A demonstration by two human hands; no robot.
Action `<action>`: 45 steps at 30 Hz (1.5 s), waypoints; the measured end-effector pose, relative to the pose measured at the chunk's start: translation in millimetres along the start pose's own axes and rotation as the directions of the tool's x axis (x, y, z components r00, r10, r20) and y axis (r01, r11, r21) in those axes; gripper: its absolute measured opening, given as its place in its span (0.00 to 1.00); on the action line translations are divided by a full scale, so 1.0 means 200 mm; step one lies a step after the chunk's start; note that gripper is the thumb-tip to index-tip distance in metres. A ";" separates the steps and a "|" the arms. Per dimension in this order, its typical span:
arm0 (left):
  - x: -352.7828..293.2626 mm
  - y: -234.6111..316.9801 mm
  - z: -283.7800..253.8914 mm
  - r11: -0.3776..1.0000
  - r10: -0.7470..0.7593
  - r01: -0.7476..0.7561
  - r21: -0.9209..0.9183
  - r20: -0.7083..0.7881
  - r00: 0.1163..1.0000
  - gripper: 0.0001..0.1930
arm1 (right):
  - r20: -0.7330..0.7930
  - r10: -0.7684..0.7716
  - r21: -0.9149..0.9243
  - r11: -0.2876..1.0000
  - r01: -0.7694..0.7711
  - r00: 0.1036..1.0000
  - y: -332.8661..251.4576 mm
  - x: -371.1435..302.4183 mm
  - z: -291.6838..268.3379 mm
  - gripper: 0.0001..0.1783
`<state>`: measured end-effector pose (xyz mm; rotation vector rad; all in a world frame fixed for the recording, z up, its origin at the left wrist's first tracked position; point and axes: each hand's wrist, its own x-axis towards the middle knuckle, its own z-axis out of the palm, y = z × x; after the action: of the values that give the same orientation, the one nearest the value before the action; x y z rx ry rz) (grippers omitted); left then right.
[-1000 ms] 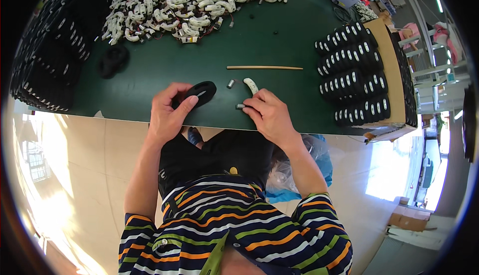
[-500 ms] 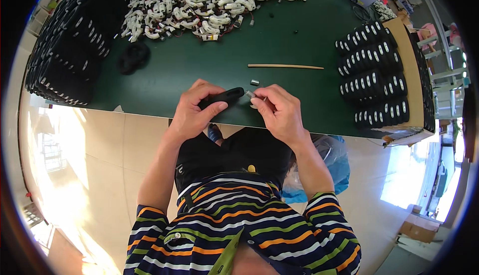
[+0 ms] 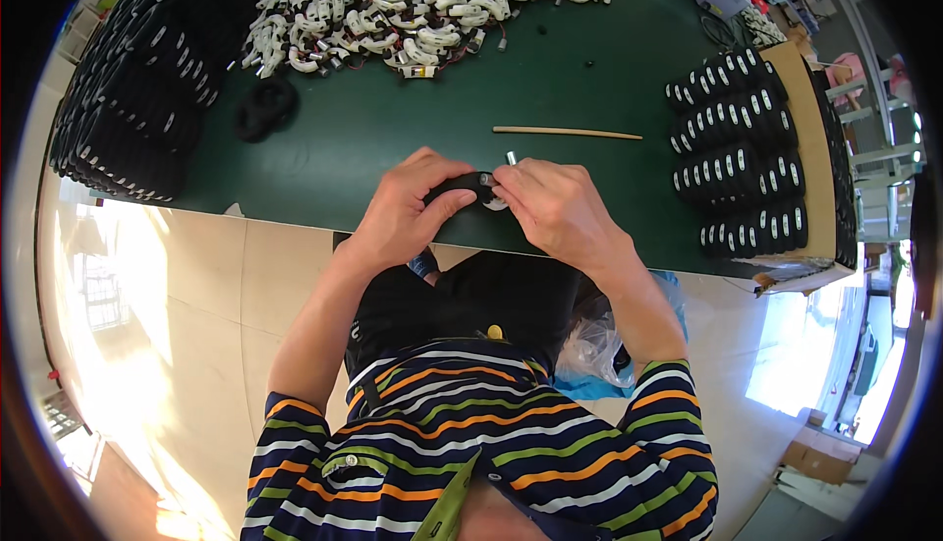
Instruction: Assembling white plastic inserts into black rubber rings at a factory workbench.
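My left hand (image 3: 405,209) is closed around a curved black sleeve (image 3: 458,186), thumb on its near side. My right hand (image 3: 562,209) pinches at the sleeve's right end, its fingertips touching there. A small silver cylinder (image 3: 486,180) shows at that end, with a bit of a white curved part (image 3: 496,204) just below it. My right fingers hide how these pieces join. Another small silver cylinder (image 3: 511,158) shows just beyond the right fingertips.
Across the green table (image 3: 393,114) lie a thin wooden stick (image 3: 568,133) and a rounded black piece (image 3: 265,109). White curved parts with wires (image 3: 393,11) are heaped at the back. Black pieces are stacked at left (image 3: 128,119) and by a cardboard box (image 3: 815,148) at right.
My right hand has come left against the black sleeve, closing the gap between its end and the silver cylinder. The sleeve is turned, and more of the white part shows.
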<state>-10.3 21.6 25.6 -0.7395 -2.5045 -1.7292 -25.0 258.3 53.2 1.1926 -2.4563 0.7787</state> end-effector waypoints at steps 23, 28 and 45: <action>0.00 0.01 0.07 0.988 -0.144 0.141 -0.062 -0.049 0.988 0.12 | 0.099 0.089 0.116 0.988 -0.100 0.991 0.04 0.01 -0.02 0.07; -0.02 0.02 0.07 0.951 -0.265 0.255 -0.175 -0.039 0.963 0.12 | 0.096 0.360 0.420 0.830 -0.366 0.928 0.03 0.04 0.01 0.04; -0.04 0.06 0.09 0.990 -0.072 0.085 0.110 -0.113 0.991 0.15 | 0.257 0.689 0.531 0.485 -0.695 0.677 -0.02 0.04 0.06 0.08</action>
<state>6.5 38.2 26.1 -0.5311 -2.5653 -1.5846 -27.0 244.4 49.0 0.2104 -2.7785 1.8887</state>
